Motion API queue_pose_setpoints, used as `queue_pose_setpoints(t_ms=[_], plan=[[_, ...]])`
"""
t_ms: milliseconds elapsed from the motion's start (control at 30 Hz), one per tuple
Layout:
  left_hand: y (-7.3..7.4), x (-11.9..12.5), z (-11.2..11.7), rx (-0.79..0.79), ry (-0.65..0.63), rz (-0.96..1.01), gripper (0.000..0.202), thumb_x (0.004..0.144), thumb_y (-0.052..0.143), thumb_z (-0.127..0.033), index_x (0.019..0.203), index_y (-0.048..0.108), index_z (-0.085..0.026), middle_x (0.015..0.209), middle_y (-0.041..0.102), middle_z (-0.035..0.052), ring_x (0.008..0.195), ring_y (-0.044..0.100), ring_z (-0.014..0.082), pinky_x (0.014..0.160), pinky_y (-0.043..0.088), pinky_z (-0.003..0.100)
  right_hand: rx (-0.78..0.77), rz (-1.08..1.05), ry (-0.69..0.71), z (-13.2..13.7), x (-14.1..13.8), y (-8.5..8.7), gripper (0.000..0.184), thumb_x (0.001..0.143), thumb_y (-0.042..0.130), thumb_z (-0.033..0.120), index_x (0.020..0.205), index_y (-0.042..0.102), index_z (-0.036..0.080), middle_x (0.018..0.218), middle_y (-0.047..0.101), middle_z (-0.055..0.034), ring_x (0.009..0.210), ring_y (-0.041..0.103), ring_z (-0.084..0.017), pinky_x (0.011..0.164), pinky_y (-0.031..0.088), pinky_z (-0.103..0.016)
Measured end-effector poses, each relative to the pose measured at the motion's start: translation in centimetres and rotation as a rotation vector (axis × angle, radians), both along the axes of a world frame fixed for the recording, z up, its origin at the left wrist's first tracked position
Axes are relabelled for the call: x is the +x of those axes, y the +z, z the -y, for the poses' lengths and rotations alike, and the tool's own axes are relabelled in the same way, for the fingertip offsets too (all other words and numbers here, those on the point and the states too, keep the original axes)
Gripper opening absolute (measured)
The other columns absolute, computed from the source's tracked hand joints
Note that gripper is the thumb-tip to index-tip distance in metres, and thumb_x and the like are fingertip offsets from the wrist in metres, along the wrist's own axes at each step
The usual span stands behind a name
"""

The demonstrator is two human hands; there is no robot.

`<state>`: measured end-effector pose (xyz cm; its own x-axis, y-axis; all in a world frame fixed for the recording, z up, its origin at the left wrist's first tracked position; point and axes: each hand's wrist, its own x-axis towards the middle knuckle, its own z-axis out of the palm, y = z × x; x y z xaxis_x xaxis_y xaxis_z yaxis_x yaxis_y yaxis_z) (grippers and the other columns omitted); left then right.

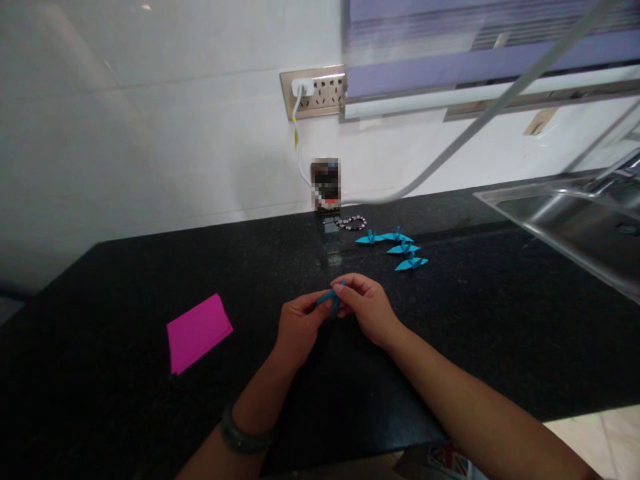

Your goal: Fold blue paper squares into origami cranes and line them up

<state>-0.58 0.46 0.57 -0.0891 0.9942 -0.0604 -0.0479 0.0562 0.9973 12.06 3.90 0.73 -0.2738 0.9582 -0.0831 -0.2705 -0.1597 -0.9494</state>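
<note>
Between my two hands, just above the black counter (250, 400), is a small piece of folded blue paper (327, 297). My left hand (301, 323) pinches its left side between thumb and fingers. The upper right part is pinched by my right hand (367, 303). Fingers cover much of the paper, so its exact shape is hard to make out. Beyond my right hand stand several blue paper cranes (404, 248), grouped close together. A stack of pink paper sheets (200, 333) lies to the left of my left hand.
A phone-like object (326, 183), blurred out, leans against the wall with a beaded strap (354, 223) before it. Its white cable (300, 147) runs to a wall socket (320, 93). A steel sink (590, 220) is set into the counter at right. A grey hose (450, 150) crosses above.
</note>
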Motion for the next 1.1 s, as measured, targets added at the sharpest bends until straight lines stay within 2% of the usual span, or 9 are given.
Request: queue_pose_setpoints(t_ms=[200,400,600,733,867,933,1033,1100], plan=[[-0.12,0.07,-0.03,-0.018,-0.014,-0.003,0.026,0.068,0.064,-0.03,0.09,0.068,-0.015,0.086,0.069,0.0061,0.079,0.062,0.0187,0.077,0.048,0.032,-0.024,0.02,-0.012,-0.06,-0.06,0.09,0.018,0.067,0.061,0.03,0.077,0.058,0.016,0.059,0.057,0.0022,0.048,0.052,-0.008,0.043,0.041,-0.019],[-0.11,0.19,0.07,-0.065,0.01,0.046,0.03,0.07,0.062,-0.035,0.092,0.067,-0.015,0.086,0.068,0.0058,0.076,0.062,0.018,0.071,0.051,0.032,-0.052,0.04,-0.016,-0.06,-0.05,0.26,0.014,0.066,0.059,0.025,0.076,0.058,0.015,0.063,0.059,0.0012,0.049,0.054,-0.008,0.046,0.044,-0.021],[0.19,0.33,-0.16,-0.182,0.063,0.281,0.024,0.069,0.064,-0.033,0.083,0.065,-0.013,0.076,0.066,0.0041,0.069,0.061,0.0136,0.065,0.05,0.027,-0.046,0.003,0.007,-0.19,0.07,0.25,0.022,0.068,0.06,0.029,0.085,0.058,0.016,0.057,0.055,0.0039,0.048,0.052,-0.008,0.047,0.044,-0.021],[0.21,0.08,-0.5,-0.258,0.096,0.441,0.02,0.068,0.065,-0.031,0.08,0.064,-0.015,0.075,0.065,0.002,0.07,0.06,0.0117,0.062,0.049,0.024,-0.022,0.052,0.019,-0.35,0.16,-0.13,0.029,0.065,0.064,0.028,0.091,0.056,0.016,0.068,0.057,0.0012,0.053,0.053,-0.008,0.042,0.042,-0.019],[-0.06,-0.23,-0.63,-0.254,0.151,0.49,0.019,0.066,0.067,-0.03,0.078,0.064,-0.016,0.074,0.063,0.0002,0.065,0.057,0.0095,0.06,0.047,0.022,0.039,0.164,0.1,-0.27,0.17,-0.38,0.021,0.065,0.064,0.03,0.078,0.057,0.015,0.068,0.056,0.0004,0.05,0.048,-0.007,0.04,0.039,-0.018],[-0.15,-0.21,-0.58,-0.264,0.127,0.482,0.021,0.065,0.068,-0.031,0.079,0.065,-0.016,0.075,0.064,0.0015,0.064,0.057,0.01,0.06,0.047,0.023,0.087,0.209,0.128,-0.23,0.17,-0.41,0.018,0.067,0.062,0.03,0.073,0.057,0.015,0.064,0.055,0.0012,0.049,0.046,-0.007,0.04,0.039,-0.018],[-0.15,-0.05,-0.5,-0.26,0.087,0.44,0.023,0.065,0.068,-0.032,0.081,0.066,-0.015,0.074,0.064,0.0023,0.063,0.057,0.0107,0.06,0.046,0.024,0.174,0.281,0.11,-0.31,0.29,-0.41,0.015,0.073,0.056,0.031,0.074,0.058,0.016,0.061,0.054,0.0015,0.048,0.045,-0.007,0.042,0.038,-0.02],[-0.13,-0.01,-0.49,-0.202,0.094,0.409,0.021,0.066,0.067,-0.033,0.076,0.067,-0.015,0.069,0.063,0.0008,0.06,0.055,0.0096,0.058,0.045,0.023,0.267,0.347,0.084,-0.39,0.46,-0.37,0.015,0.076,0.052,0.031,0.077,0.06,0.017,0.062,0.054,0.0012,0.048,0.045,-0.008,0.044,0.039,-0.021]])
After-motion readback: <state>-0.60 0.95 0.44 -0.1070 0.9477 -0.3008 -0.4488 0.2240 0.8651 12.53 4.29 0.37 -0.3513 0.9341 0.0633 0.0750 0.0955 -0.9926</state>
